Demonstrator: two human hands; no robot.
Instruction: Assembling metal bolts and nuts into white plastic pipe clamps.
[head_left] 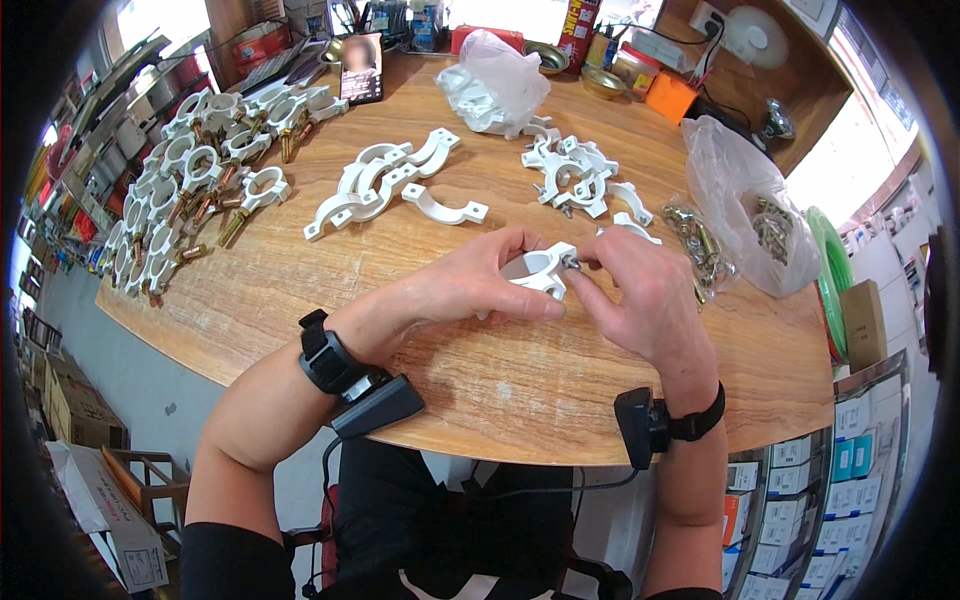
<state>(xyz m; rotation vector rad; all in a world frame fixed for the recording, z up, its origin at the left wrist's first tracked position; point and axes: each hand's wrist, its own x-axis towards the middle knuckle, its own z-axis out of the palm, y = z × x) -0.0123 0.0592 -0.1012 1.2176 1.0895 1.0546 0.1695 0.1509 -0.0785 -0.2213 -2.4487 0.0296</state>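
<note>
My left hand (465,278) is closed around a white plastic pipe clamp (540,270), held just above the wooden table. At the clamp's right end, the thumb and fingers of my right hand (645,295) pinch a small metal screw (571,262) at the lug. Beyond my left hand lie several loose white clamp halves (375,180), with a single half (447,207) beside them. A cluster of white clamps with screws (570,175) sits past my right hand. A clear bag of brass-coloured bolts (698,242) lies near my right wrist.
White clamps with long brass-coloured bolts (200,168) are heaped on the left of the table (500,370). At the back stand a phone (361,70), a plastic bag of white parts (495,88) and an orange box (671,97). Another bag of hardware (750,215) lies right.
</note>
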